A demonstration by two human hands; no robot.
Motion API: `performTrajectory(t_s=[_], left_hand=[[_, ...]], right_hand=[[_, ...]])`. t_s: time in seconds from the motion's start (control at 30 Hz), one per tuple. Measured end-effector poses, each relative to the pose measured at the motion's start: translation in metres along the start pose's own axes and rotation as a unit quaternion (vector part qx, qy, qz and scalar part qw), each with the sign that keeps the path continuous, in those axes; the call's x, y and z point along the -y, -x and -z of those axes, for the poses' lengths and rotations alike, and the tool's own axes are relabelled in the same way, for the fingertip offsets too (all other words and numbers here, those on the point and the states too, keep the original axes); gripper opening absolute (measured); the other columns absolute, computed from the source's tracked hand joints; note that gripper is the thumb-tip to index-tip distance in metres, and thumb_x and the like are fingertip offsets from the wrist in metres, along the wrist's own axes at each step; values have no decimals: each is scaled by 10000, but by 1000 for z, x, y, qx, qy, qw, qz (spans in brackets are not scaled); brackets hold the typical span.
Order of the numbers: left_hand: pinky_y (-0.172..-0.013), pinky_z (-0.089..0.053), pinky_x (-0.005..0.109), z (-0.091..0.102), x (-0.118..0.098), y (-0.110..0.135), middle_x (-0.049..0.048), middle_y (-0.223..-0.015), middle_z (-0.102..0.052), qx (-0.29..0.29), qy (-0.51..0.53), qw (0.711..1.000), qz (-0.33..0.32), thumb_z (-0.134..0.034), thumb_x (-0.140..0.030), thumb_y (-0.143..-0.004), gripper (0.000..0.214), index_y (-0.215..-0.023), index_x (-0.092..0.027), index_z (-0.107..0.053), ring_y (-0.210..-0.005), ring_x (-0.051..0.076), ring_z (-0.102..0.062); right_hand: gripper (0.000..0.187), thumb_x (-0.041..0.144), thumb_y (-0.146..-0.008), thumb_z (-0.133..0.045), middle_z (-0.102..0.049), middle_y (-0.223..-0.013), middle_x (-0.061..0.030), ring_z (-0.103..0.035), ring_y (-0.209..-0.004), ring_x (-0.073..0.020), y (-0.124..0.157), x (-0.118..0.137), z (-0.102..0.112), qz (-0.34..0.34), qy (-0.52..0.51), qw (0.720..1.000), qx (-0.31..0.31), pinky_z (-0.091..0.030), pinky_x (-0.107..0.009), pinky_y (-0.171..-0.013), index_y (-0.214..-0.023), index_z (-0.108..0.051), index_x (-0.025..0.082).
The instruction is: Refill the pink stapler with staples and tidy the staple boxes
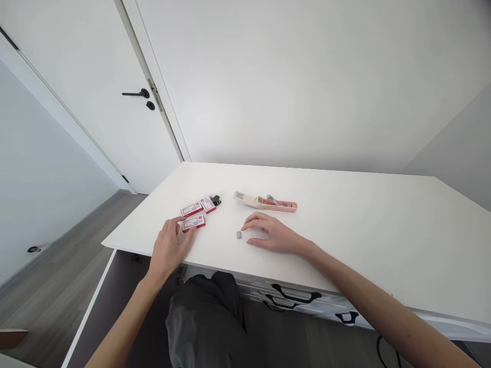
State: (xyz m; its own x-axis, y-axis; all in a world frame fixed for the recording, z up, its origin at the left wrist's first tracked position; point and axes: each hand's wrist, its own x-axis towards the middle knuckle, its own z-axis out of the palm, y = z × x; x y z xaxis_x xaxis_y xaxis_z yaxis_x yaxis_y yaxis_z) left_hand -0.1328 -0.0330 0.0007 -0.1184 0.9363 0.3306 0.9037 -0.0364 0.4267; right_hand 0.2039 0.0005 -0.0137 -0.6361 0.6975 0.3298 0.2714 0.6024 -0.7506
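My left hand point(171, 245) rests at the near edge of the white table point(364, 225), fingers loosely spread, fingertips touching the nearest red-and-white staple box point(194, 223). Two more staple boxes point(198, 207) lie just behind it, beside a small black object point(215, 199). My right hand point(270, 234) lies flat and open on the table, holding nothing. A small grey block of staples point(239, 234) sits just left of its fingertips. Behind the right hand lies a beige and pink stapler point(264, 202), opened out flat.
A white wall rises behind the table. A white door with a black handle point(136, 94) stands at the left. Below the table's near edge are my dark-trousered knee point(207, 317) and white drawers with black handles point(295, 296). Grey wood flooring lies to the left.
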Motion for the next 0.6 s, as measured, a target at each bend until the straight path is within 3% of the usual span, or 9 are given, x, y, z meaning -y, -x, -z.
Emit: performTrajectory(t_s=[0.17, 0.27, 0.4, 0.6], left_hand=[[-651, -440, 315, -9, 3, -1, -14, -819, -527, 27, 11, 999, -25, -556, -586, -970, 459, -1256, -228, -538, -715, 194, -549], [-662, -455, 314, -10, -1, -1, -3, -859, -544, 13, 21, 998, -54, -545, -518, -996, 393, -1256, -224, -536, -725, 184, -549], [-715, -483, 330, -11, -14, -1, 29, -942, -570, -8, 7, 990, -140, -513, -419, -1027, 276, -1223, -228, -552, -796, 195, -570], [-918, -528, 406, -30, -48, -16, 87, -1129, -614, -28, 21, 961, -273, -492, -306, -1047, 209, -1226, -231, -570, -1000, 233, -624]], right_hand=[[382, 363, -1015, -648, -610, -1247, -95, -616, -1141, -257, 0, -2, -3, 10, 81, 996, 26, -524, -441, -1024, -1395, -671, 335], [389, 362, -1042, -607, -589, -1176, -93, -601, -1040, -242, -1, -6, -6, 27, 128, 991, 35, -533, -428, -954, -1427, -657, 342], [349, 353, -1052, -588, -578, -1099, -85, -585, -971, -233, -3, -9, -8, 49, 167, 984, 36, -535, -406, -890, -1384, -695, 326], [199, 310, -1042, -615, -641, -1105, -78, -642, -942, -207, -5, -10, -5, 34, 119, 992, -7, -550, -352, -833, -1179, -751, 262]])
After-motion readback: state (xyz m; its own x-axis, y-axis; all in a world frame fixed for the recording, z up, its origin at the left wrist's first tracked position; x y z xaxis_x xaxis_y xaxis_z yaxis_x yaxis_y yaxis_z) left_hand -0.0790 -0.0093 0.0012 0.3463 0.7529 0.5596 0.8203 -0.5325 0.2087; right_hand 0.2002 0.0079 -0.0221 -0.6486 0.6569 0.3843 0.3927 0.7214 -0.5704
